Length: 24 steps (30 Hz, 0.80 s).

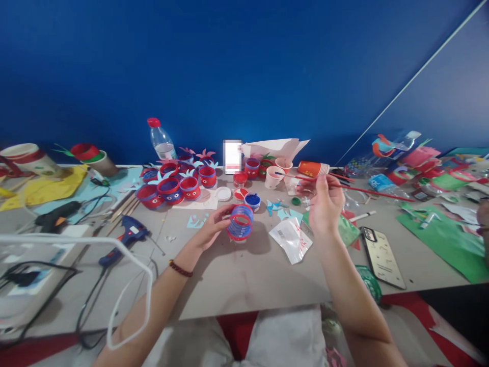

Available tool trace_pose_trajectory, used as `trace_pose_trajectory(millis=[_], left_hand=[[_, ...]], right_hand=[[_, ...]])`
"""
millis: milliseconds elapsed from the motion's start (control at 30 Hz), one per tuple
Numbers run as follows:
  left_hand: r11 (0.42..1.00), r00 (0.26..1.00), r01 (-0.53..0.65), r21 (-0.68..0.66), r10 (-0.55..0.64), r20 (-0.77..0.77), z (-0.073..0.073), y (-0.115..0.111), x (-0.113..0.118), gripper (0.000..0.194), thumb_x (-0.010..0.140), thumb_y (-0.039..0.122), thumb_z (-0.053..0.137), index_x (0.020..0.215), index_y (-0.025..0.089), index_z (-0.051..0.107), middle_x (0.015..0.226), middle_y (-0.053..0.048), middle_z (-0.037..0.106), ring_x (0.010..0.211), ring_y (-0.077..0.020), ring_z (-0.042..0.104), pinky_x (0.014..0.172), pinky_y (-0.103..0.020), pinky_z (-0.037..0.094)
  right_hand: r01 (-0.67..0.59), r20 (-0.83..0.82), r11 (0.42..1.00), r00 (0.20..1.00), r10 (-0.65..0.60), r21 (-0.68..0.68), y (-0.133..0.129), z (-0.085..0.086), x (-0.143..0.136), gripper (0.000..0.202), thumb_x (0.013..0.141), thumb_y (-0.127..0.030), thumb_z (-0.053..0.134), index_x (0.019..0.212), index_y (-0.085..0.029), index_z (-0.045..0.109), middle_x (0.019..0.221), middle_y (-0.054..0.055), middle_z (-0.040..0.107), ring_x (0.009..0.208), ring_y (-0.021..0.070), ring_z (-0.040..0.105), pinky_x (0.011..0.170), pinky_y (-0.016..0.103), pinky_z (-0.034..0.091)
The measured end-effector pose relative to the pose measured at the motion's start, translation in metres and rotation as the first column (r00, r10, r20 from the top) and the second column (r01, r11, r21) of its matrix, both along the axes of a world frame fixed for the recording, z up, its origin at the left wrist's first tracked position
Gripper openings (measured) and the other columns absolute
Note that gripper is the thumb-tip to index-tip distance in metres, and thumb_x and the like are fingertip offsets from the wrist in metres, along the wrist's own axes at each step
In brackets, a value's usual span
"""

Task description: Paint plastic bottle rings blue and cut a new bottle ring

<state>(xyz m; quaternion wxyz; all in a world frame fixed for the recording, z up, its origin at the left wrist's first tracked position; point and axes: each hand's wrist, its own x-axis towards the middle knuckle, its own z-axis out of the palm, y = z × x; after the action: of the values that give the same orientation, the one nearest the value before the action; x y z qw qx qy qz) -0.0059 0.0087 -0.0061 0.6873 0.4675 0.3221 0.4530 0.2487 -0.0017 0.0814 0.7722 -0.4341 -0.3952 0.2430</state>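
My left hand [214, 227] is closed around the left side of a cup-like ring [240, 227], painted red at the rim and blue inside, tilted so that its opening faces me. My right hand [325, 201] pinches a long red paintbrush [367, 191]; its blue tip points left, over a white paper cup [274, 178]. Behind the ring stand an open pot of blue paint [252, 200] and a red paint lid [241, 194]. Several red and blue cups with eyes and paper leaves, such as this one [190, 189], are grouped at the back left.
A plastic bottle [162, 144] stands by the blue wall. At left lie a blue glue gun [132, 232], cables and a power strip [38, 290]. A white packet [291, 239] lies centre right, a phone [383, 257] and green paper [445, 244] farther right.
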Motion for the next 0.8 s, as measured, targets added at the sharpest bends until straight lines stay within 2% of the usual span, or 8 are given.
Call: trace_pose_trajectory(millis=[167,267,367,467,600,800], left_hand=[[0.999,0.999,0.047,-0.016,-0.047,-0.002,-0.006,0.0,0.0,0.064,0.06,0.045,0.083,0.116,0.019,0.067,0.119,-0.014,0.068,0.117,-0.037,0.058,0.096,-0.047,0.047],[0.998,0.999,0.043,-0.055,-0.042,0.02,-0.012,0.001,-0.001,0.066,0.059,0.045,0.084,0.117,0.02,0.067,0.12,-0.014,0.067,0.117,-0.0374,0.058,0.095,-0.047,0.048],[0.998,0.999,0.021,-0.055,-0.019,0.03,-0.016,0.002,-0.002,0.065,0.058,0.044,0.085,0.116,0.02,0.067,0.121,-0.014,0.066,0.119,-0.0372,0.057,0.096,-0.046,0.047],[0.999,0.999,0.009,-0.043,-0.007,0.033,-0.018,0.002,-0.004,0.066,0.059,0.045,0.084,0.117,0.019,0.067,0.126,-0.015,0.064,0.121,-0.0379,0.055,0.095,-0.046,0.048],[0.998,1.0,-0.011,-0.058,0.011,0.012,-0.016,0.001,-0.006,0.068,0.057,0.047,0.085,0.117,0.019,0.067,0.126,-0.015,0.063,0.12,-0.038,0.055,0.093,-0.044,0.05],[0.999,1.0,-0.023,-0.044,0.022,-0.021,-0.008,0.0,-0.006,0.066,0.055,0.047,0.086,0.113,0.02,0.069,0.126,-0.014,0.064,0.12,-0.0376,0.055,0.097,-0.046,0.047]], right_hand=[[0.108,0.178,0.989,0.98,-0.089,-0.097,0.053,0.003,0.039,0.031,0.076,-0.049,0.069,0.083,-0.021,0.057,0.067,0.001,0.068,0.059,0.019,0.068,0.061,0.037,0.059],[0.157,0.285,0.972,0.953,-0.103,-0.174,0.091,-0.006,0.056,0.033,0.074,-0.051,0.069,0.079,-0.02,0.058,0.066,0.003,0.069,0.062,0.0218,0.068,0.063,0.039,0.058],[0.236,0.398,0.939,0.909,-0.123,-0.248,0.114,-0.017,0.063,0.034,0.076,-0.054,0.063,0.076,-0.021,0.057,0.069,0.006,0.07,0.068,0.0246,0.069,0.07,0.041,0.057],[0.335,0.506,0.893,0.85,-0.149,-0.3,0.121,-0.029,0.065,0.032,0.08,-0.053,0.055,0.074,-0.021,0.056,0.071,0.009,0.072,0.075,0.0271,0.069,0.078,0.043,0.054],[0.381,0.556,0.866,0.817,-0.151,-0.324,0.122,-0.044,0.069,0.033,0.081,-0.054,0.053,0.073,-0.022,0.056,0.074,0.012,0.073,0.082,0.0299,0.069,0.081,0.044,0.052],[0.173,0.333,0.908,0.942,-0.04,-0.381,0.13,-0.062,0.07,0.032,0.076,-0.053,0.061,0.076,-0.023,0.054,0.067,0.008,0.071,0.067,0.0268,0.07,0.067,0.041,0.057]])
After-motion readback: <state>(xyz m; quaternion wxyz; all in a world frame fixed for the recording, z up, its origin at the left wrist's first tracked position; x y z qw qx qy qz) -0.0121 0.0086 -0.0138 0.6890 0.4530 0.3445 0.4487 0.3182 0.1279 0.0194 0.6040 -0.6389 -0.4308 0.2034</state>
